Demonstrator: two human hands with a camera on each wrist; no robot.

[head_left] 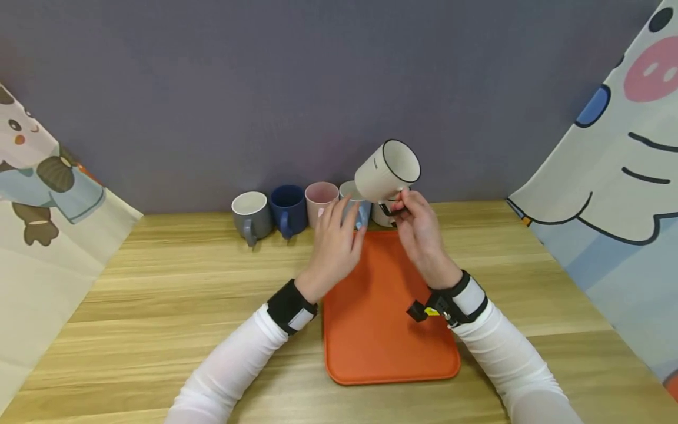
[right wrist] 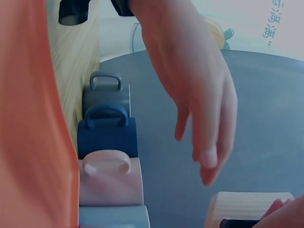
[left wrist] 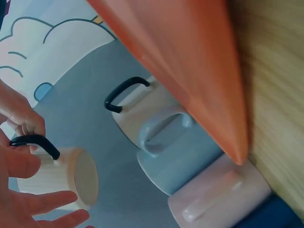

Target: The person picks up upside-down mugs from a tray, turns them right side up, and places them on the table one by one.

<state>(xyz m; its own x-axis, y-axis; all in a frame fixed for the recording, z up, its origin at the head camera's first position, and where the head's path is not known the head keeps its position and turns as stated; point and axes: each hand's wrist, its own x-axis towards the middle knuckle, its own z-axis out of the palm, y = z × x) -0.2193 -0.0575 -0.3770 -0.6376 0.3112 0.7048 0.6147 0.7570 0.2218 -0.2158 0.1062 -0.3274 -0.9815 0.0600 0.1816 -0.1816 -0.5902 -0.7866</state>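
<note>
Holding a cream mug with a black rim (head_left: 388, 171) up in the air, tipped so its mouth faces up and away, the right hand (head_left: 421, 235) pinches the black handle (left wrist: 35, 142) between thumb and curled fingers; the mug sits just above and beyond those fingertips, clear of the table. The left hand (head_left: 336, 244) hangs beside it with fingers loosely spread and straight, holding nothing, fingertips close to the mug wall but contact is hard to confirm. Below both hands lies an orange tray (head_left: 386, 330) on the wooden table (head_left: 175, 294). Past the left fingertips a row of mugs stands against the grey backdrop: grey mug (head_left: 251, 215), navy mug (head_left: 288, 209), pink mug (head_left: 321, 201), light blue mug (left wrist: 178, 156), and another cream mug with black handle (left wrist: 137, 111) under the lifted one. Risk, as I judge it: a handle-only pinch lets the tilted mug swing or slip, and it could drop onto the row or the tray edge; the left hand could also knock the light blue mug. Hidden: the light blue and second cream mugs are mostly blocked by the hands in the head view, the right wrist view cuts off the held mug, and the right fingertips behind the handle are not visible.
</note>
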